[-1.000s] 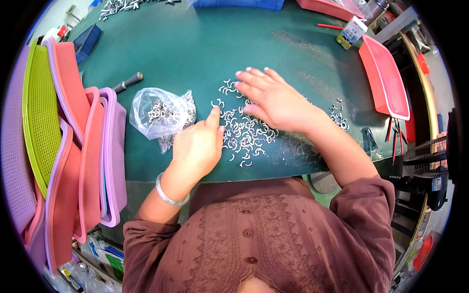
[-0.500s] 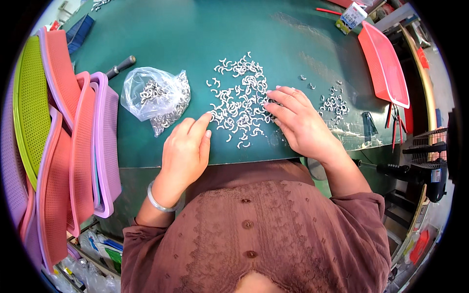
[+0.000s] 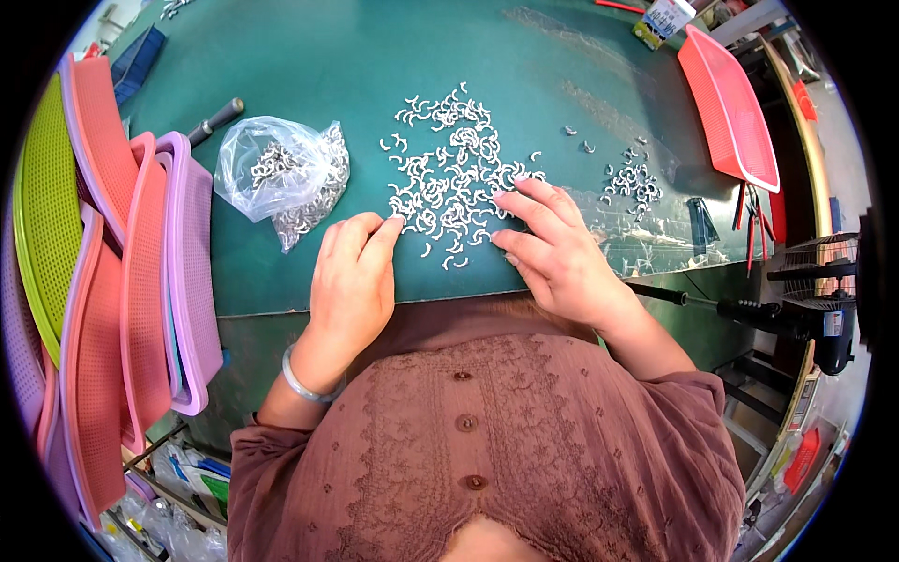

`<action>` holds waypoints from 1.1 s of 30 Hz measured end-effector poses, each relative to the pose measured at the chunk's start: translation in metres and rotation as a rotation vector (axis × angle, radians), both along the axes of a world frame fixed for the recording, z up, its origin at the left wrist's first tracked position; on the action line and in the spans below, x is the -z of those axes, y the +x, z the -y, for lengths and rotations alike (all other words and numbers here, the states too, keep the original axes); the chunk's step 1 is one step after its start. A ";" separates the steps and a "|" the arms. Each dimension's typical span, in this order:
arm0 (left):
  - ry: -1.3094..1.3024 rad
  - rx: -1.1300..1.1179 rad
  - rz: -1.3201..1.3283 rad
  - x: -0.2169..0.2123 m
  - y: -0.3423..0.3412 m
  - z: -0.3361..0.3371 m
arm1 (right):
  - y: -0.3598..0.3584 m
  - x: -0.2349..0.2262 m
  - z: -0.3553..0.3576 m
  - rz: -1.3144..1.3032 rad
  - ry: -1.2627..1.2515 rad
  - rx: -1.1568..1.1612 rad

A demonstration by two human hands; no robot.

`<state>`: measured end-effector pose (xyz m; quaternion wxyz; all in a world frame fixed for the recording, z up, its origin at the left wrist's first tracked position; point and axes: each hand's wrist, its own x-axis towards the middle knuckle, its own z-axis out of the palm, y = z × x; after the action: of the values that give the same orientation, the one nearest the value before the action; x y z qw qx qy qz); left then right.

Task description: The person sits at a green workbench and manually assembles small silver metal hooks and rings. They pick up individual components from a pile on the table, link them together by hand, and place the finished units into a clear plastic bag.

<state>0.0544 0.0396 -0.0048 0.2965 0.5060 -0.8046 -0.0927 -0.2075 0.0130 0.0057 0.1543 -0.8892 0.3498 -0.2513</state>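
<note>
Many small curved silvery metal pieces (image 3: pixel 459 183) lie in a loose pile on the green tabletop in front of me. At the pile's left edge is my left hand (image 3: pixel 354 272), its fingers loosely bent and the index fingertip touching the outermost pieces. My right hand (image 3: pixel 552 248) reaches into the pile's right side with its fingers apart, the fingertips among the pieces. I see nothing held in either hand. Left of the pile sits a clear plastic bag (image 3: pixel 281 173) partly filled with the same kind of pieces. A smaller cluster of pieces (image 3: pixel 633 183) lies to the right.
Stacked purple, pink and green plastic baskets (image 3: pixel 187 281) stand along the left edge. Behind the bag lies a dark-handled tool (image 3: pixel 217 122). A pink basket (image 3: pixel 735 112), red-handled pliers (image 3: pixel 754 225) and a carton (image 3: pixel 663 21) are at the right. A fan (image 3: pixel 819 272) stands beyond.
My right fingers have shifted slightly at the pile's right edge, and some pieces there now lie above the fingertips. The whole view has moved a little, with my left hand still beside the pile.
</note>
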 end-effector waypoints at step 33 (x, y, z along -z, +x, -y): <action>-0.003 0.151 0.092 -0.005 -0.017 -0.002 | 0.022 0.003 0.004 -0.098 -0.047 0.033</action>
<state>0.0369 0.0418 0.0000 0.2519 0.4473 -0.8534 -0.0902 -0.1857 0.0093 0.0029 0.1120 -0.8979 0.3655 -0.2180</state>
